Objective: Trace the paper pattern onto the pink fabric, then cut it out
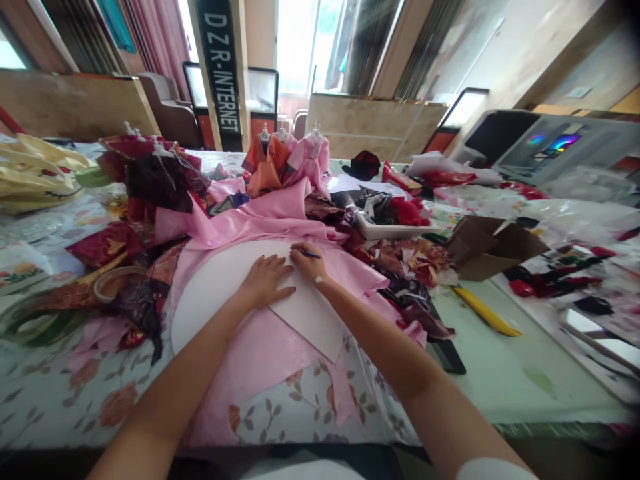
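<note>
A large white curved template (215, 280) with a cut-out wedge lies flat on pink satin fabric (270, 353). My left hand (267, 280) rests on the template with its fingers spread. Just right of it, my right hand (309, 263) is closed round a dark pen (309, 254). The pen's tip is close to the template's upper edge; whether it touches the fabric I cannot tell. Behind the template the pink satin bunches up in folds.
Dolls in orange and pink dresses (310, 157) stand at the back. Fabric scraps (420, 260), a white tray (395, 230), an open cardboard box (490, 247) and a yellow banana-shaped item (487, 313) lie to the right. A tape roll (117, 283) sits left among dark cloth.
</note>
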`<state>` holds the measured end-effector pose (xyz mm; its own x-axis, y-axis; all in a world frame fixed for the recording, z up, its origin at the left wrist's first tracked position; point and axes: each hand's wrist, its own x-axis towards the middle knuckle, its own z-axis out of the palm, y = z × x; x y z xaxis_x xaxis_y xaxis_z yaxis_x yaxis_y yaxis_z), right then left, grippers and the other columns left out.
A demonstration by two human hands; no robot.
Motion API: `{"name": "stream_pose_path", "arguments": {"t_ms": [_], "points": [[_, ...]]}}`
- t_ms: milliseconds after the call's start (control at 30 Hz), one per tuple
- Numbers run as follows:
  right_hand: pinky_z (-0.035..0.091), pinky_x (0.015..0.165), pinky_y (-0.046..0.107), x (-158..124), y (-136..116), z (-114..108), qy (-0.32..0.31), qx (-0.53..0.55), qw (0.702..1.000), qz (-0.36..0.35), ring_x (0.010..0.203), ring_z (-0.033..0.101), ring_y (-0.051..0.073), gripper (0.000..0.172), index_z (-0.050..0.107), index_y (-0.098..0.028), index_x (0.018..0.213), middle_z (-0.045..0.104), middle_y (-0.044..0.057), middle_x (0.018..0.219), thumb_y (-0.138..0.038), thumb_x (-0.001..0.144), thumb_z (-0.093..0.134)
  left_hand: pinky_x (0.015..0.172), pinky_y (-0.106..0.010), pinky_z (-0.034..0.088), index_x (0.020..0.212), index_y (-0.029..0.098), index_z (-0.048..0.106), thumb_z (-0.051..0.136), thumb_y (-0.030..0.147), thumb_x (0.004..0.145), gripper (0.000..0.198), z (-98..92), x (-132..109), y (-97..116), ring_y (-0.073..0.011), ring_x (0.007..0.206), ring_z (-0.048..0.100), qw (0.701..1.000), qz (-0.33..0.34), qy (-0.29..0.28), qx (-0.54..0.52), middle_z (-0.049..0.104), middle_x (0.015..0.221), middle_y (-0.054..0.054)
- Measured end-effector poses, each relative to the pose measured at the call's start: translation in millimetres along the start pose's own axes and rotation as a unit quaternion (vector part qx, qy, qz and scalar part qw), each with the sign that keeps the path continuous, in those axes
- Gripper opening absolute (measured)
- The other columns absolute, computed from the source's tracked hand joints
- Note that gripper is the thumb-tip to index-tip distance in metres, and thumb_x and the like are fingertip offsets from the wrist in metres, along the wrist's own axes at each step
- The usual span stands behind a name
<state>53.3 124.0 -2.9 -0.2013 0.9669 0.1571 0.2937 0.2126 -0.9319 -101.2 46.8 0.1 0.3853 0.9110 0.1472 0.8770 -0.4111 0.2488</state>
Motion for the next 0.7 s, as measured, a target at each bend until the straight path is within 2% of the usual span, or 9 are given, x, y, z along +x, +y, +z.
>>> {"name": "stream_pose_path", "arguments": {"t_ms": [100, 200, 333, 433, 500, 600, 700], "points": [[0.053, 0.082, 0.041, 33, 7, 20, 0.03, 0.009, 0.999, 0.01, 0.097, 0.061, 0.021, 0.029, 0.056, -0.016, 0.118, 0.059, 0.008, 0.118, -0.03, 0.093, 0.055, 0.115, -0.048, 0.016, 0.13, 0.029, 0.05, 0.042, 0.066, 0.081, 0.062, -1.5, 0, 0, -0.0289, 0.137, 0.03, 1.0, -0.001, 0.0, -0.006, 0.042, 0.145, -0.006], [0.053, 0.082, 0.041, 46, 15, 29, 0.053, 0.023, 0.998, 0.017, 0.098, 0.061, 0.022, 0.03, 0.056, -0.016, 0.119, 0.059, 0.009, 0.118, -0.03, 0.092, 0.056, 0.115, -0.045, 0.017, 0.129, 0.027, 0.05, 0.039, 0.061, 0.086, 0.056, -1.3, 0, 1, -0.0255, 0.136, 0.032, 1.0, -0.012, 0.006, -0.007, 0.045, 0.143, -0.004], [0.053, 0.081, 0.041, 46, 23, 30, 0.058, 0.037, 0.997, 0.022, 0.097, 0.061, 0.022, 0.03, 0.056, -0.016, 0.118, 0.059, 0.009, 0.118, -0.03, 0.092, 0.056, 0.111, -0.039, 0.024, 0.13, 0.023, 0.048, 0.032, 0.049, 0.093, 0.047, 0.5, 7, 6, -0.0227, 0.128, 0.04, 0.998, -0.052, 0.03, 0.007, 0.049, 0.138, -0.005], [0.053, 0.081, 0.041, 44, 23, 29, 0.059, 0.043, 0.997, 0.023, 0.097, 0.061, 0.022, 0.03, 0.056, -0.016, 0.118, 0.059, 0.009, 0.118, -0.03, 0.092, 0.056, 0.101, -0.043, 0.033, 0.128, 0.023, 0.049, 0.034, 0.047, 0.092, 0.046, 2.2, 18, 12, -0.0277, 0.12, 0.045, 0.994, -0.093, 0.046, 0.025, 0.053, 0.131, -0.008], [0.053, 0.081, 0.041, 44, 22, 29, 0.06, 0.043, 0.997, 0.027, 0.097, 0.061, 0.022, 0.03, 0.056, -0.016, 0.118, 0.059, 0.009, 0.118, -0.03, 0.092, 0.056, 0.097, -0.047, 0.035, 0.125, 0.022, 0.051, 0.033, 0.044, 0.093, 0.043, 4.0, 26, 17, -0.0303, 0.116, 0.046, 0.99, -0.124, 0.059, 0.037, 0.055, 0.126, -0.01], [0.053, 0.081, 0.041, 44, 21, 29, 0.061, 0.037, 0.997, 0.035, 0.097, 0.061, 0.021, 0.03, 0.056, -0.016, 0.119, 0.059, 0.009, 0.118, -0.03, 0.092, 0.056, 0.098, -0.048, 0.033, 0.123, 0.02, 0.052, 0.034, 0.042, 0.092, 0.042, 7.6, 34, 23, -0.0307, 0.118, 0.044, 0.984, -0.156, 0.073, 0.051, 0.054, 0.126, -0.013], [0.053, 0.081, 0.041, 48, 22, 26, 0.053, 0.023, 0.997, 0.047, 0.098, 0.061, 0.022, 0.03, 0.056, -0.016, 0.118, 0.059, 0.008, 0.118, -0.031, 0.092, 0.057, 0.107, -0.05, 0.023, 0.129, 0.021, 0.048, 0.036, 0.043, 0.091, 0.045, 11.4, 36, 23, -0.0301, 0.132, 0.032, 0.982, -0.164, 0.072, 0.058, 0.043, 0.141, -0.012]]}}
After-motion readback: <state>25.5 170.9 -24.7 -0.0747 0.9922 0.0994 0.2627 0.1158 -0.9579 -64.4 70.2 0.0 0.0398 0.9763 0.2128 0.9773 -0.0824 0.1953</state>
